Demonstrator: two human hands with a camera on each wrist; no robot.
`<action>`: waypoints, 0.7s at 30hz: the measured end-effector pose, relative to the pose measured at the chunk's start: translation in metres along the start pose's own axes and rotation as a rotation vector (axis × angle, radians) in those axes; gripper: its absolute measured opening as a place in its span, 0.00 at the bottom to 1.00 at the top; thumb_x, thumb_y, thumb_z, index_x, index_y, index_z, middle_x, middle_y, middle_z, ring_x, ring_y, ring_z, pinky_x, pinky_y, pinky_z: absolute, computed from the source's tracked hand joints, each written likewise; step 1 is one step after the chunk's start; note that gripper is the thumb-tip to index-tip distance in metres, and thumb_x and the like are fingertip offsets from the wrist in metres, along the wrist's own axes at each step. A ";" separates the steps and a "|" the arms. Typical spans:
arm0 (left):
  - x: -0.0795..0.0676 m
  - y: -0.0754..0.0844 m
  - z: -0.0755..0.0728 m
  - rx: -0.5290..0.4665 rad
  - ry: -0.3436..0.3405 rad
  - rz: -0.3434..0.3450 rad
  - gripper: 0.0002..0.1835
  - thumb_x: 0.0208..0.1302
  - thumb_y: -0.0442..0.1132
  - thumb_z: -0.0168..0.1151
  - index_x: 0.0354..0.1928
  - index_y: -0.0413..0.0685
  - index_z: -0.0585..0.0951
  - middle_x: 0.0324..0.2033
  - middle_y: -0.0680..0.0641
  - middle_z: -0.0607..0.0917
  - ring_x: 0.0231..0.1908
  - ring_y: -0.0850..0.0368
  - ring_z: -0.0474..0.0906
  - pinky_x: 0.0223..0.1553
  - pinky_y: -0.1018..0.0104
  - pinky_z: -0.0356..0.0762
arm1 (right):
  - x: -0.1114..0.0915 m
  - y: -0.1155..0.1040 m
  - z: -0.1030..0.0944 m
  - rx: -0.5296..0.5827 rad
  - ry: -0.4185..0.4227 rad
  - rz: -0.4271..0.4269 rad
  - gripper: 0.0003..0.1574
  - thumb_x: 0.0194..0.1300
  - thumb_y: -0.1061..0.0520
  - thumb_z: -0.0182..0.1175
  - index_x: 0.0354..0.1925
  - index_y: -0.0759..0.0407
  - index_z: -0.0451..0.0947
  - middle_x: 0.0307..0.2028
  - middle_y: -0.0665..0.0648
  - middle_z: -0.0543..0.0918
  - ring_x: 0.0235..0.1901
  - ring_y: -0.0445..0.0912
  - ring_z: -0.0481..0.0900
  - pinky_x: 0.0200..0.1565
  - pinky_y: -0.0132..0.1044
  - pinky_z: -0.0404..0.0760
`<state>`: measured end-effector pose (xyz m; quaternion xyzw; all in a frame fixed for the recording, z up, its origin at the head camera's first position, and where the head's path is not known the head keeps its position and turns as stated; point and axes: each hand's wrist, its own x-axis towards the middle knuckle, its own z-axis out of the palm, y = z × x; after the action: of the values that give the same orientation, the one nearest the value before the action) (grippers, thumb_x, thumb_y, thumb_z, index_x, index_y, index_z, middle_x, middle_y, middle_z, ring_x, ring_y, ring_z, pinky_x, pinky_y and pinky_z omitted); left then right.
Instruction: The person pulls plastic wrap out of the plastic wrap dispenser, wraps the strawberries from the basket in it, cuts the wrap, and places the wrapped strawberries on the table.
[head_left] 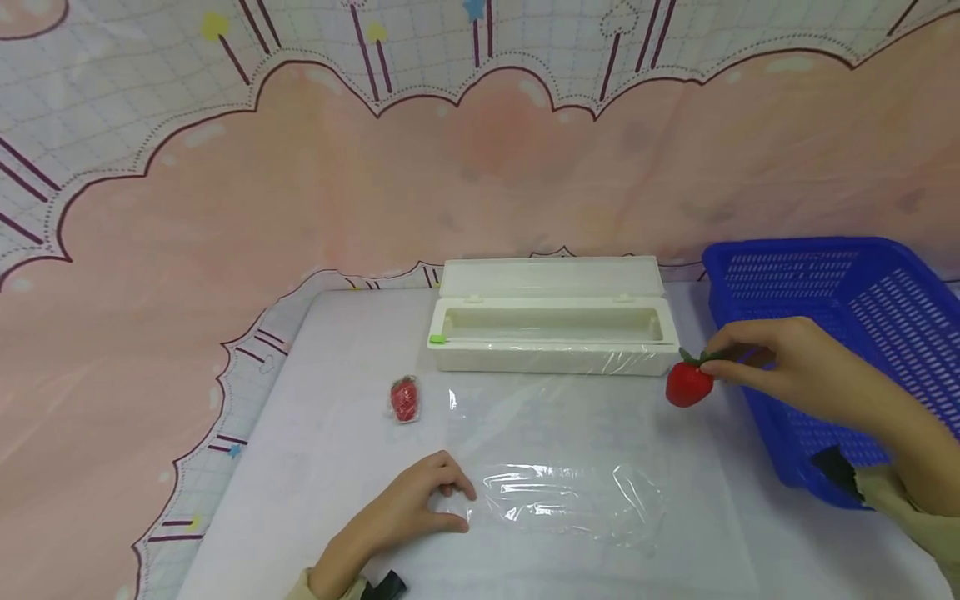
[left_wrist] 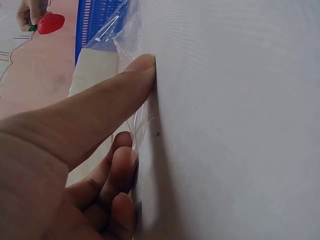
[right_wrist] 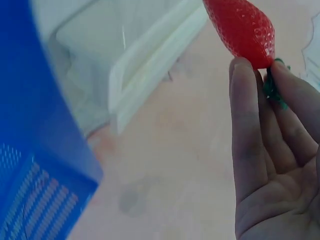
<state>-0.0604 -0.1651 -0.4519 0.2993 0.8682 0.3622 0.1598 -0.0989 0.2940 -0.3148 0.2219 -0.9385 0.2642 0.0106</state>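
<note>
My right hand (head_left: 817,367) pinches a red toy strawberry (head_left: 688,384) by its green leafy top, held in the air beside the basket. The strawberry (right_wrist: 242,32) shows its dimpled skin in the right wrist view. On the table, my left hand (head_left: 408,500) rests at the left end of a clear sheet of plastic film (head_left: 570,500), thumb and fingers apart. In the left wrist view the thumb (left_wrist: 112,102) presses down by the film's edge. Another strawberry (head_left: 405,400), wrapped in film, lies beyond the left hand.
A white film dispenser box (head_left: 555,358) with its lid raised stands at the back; a green slider (head_left: 437,339) sits at its left end. At the right is a blue perforated basket (head_left: 795,243). A patterned pink cloth (head_left: 450,192) hangs behind the white table (head_left: 300,467).
</note>
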 end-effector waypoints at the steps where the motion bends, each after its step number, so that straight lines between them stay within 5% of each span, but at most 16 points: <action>1: -0.001 0.000 0.000 -0.005 0.000 0.003 0.14 0.51 0.44 0.78 0.40 0.57 0.84 0.37 0.60 0.76 0.38 0.69 0.70 0.44 0.73 0.73 | 0.000 -0.002 0.004 0.025 -0.005 -0.002 0.11 0.58 0.60 0.72 0.38 0.46 0.84 0.32 0.38 0.85 0.33 0.31 0.82 0.36 0.26 0.83; 21: -0.001 -0.006 0.001 -0.010 0.003 0.010 0.14 0.52 0.47 0.77 0.40 0.60 0.84 0.37 0.61 0.75 0.38 0.68 0.70 0.44 0.74 0.73 | 0.014 -0.028 0.056 0.396 -0.082 -0.018 0.08 0.61 0.63 0.69 0.37 0.52 0.82 0.32 0.44 0.86 0.32 0.39 0.85 0.37 0.31 0.85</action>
<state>-0.0615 -0.1684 -0.4569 0.3020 0.8652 0.3678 0.1581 -0.0945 0.2387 -0.3468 0.2387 -0.8658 0.4343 -0.0693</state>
